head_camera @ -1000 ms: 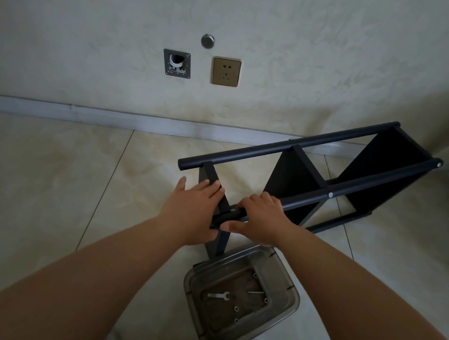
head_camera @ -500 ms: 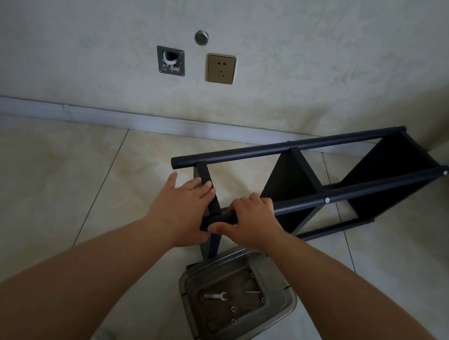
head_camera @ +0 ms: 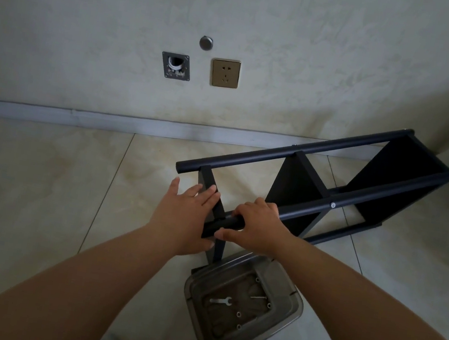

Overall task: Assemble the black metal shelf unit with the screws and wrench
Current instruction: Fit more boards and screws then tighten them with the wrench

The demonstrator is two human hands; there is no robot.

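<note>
The black metal shelf unit lies on its side on the tiled floor, its long tubes running from near me up to the right. My right hand grips the near end of the front tube. My left hand lies with straight fingers against the nearest black end panel, just left of that tube's end. Below my hands a clear plastic box holds a small silver wrench, a long screw and several small nuts.
A wall with a grey skirting board stands right behind the shelf. On it are a gold power socket, an open metal wall box and a round cap. Bare tiles lie to the left.
The view has shifted slightly and the shelf's far end sits a little higher and further right in frame. Both hands keep the same hold at the shelf's near end.
</note>
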